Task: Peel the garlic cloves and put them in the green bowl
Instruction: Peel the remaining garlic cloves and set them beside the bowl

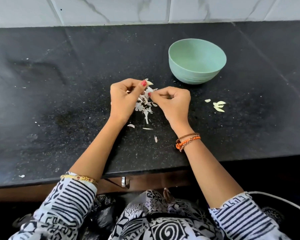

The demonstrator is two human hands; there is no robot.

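I observed my left hand (124,97) with its fingers curled round a garlic clove (149,82), whose pale tip showed past the thumb, held above the black desk (76,84) just left of and nearer than the green bowl (197,61). My right hand (173,101) was beside it, fingers clenched and pinching a strip of papery skin (151,90). A pile of peels (145,106) lay below both hands, and loose cloves (219,106) lay nearer than the bowl, slightly right.
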